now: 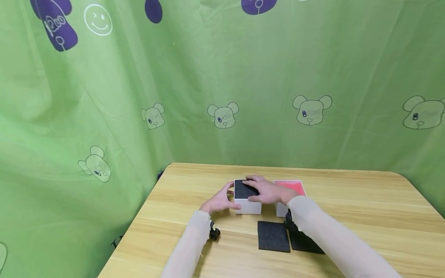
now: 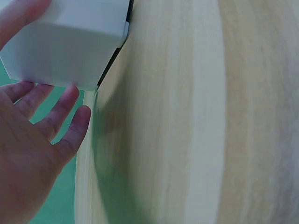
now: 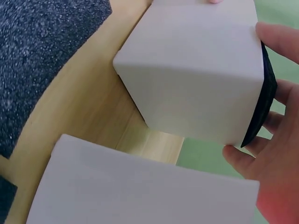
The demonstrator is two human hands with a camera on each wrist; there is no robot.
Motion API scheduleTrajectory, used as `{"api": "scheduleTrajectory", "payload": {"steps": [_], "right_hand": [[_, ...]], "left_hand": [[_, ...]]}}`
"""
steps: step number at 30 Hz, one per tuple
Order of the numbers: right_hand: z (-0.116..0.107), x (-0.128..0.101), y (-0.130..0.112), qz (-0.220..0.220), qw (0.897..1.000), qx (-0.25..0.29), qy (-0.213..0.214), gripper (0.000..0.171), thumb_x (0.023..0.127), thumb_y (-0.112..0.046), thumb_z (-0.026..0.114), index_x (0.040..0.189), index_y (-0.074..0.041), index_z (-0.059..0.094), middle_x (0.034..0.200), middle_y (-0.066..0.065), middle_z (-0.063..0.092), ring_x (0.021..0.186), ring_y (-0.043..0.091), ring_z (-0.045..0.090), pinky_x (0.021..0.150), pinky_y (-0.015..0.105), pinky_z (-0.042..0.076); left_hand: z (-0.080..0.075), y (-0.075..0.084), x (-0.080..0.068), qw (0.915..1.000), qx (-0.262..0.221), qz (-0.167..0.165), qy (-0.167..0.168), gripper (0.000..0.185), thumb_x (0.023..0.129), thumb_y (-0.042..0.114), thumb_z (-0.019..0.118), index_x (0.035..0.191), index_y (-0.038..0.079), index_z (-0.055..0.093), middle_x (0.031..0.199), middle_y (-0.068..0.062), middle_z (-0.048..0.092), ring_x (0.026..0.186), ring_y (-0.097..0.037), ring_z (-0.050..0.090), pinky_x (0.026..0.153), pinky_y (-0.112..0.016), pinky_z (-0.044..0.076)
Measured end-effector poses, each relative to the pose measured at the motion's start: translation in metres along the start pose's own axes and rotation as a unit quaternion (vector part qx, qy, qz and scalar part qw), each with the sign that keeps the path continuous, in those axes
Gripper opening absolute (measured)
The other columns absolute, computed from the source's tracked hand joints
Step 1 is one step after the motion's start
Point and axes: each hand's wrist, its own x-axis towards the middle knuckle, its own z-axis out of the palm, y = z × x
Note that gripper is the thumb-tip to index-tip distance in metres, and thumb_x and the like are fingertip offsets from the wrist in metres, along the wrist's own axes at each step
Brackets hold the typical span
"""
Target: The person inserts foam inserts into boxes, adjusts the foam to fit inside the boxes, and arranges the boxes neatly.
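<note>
A white box [image 1: 248,207] stands on the table, a black felt square [image 1: 241,190] over its top. My left hand [image 1: 219,200] holds the box at its left side, thumb on the front face and fingers toward the back. My right hand [image 1: 267,192] rests on the felt from the right, fingers stretched across it and thumb at the front edge. In the right wrist view the felt [image 3: 264,95] bulges above the rim under those fingers. A second white box [image 1: 281,209] with a pinkish-red inside [image 1: 290,186] stands to the right, partly hidden by the right forearm.
Two more black felt squares lie in front of the boxes: one [image 1: 273,236] in full view, the other [image 1: 306,244] partly covered by the right sleeve. The wooden table [image 1: 365,204] ends at a green curtain [image 1: 264,143] printed with bear faces.
</note>
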Motion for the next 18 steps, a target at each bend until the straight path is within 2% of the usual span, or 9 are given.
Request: {"api": "scheduleTrajectory", "payload": {"steps": [9,14,18], "right_hand": [[0.001,-0.004,0.001,-0.006,1.0,-0.005,0.015,0.063,0.091,-0.04,0.058,0.144,-0.01,0.04,0.151,0.018,0.025,0.136,0.039,0.024,0.104,0.056,0.028],[-0.007,-0.012,0.001,-0.018,1.0,-0.003,0.026,0.058,0.092,-0.033,0.059,0.14,-0.005,0.045,0.148,0.023,0.029,0.134,0.043,0.025,0.104,0.059,0.027],[-0.012,-0.019,0.003,-0.01,1.0,-0.017,0.024,0.055,0.091,-0.031,0.06,0.138,-0.005,0.047,0.147,0.023,0.031,0.134,0.042,0.027,0.104,0.058,0.027]], "left_hand": [[0.001,0.001,0.0,1.0,-0.002,0.01,0.0,0.1,0.072,0.008,0.081,0.15,0.014,0.02,0.15,-0.007,0.028,0.125,-0.028,0.041,0.1,-0.04,0.04],[0.0,0.001,-0.001,1.0,0.002,0.008,0.0,0.1,0.072,0.01,0.081,0.15,0.014,0.019,0.149,-0.006,0.029,0.125,-0.027,0.042,0.1,-0.039,0.039],[0.0,0.001,-0.001,1.0,0.003,0.004,0.002,0.1,0.072,0.009,0.082,0.15,0.014,0.02,0.149,-0.005,0.03,0.125,-0.026,0.042,0.1,-0.038,0.039]]}}
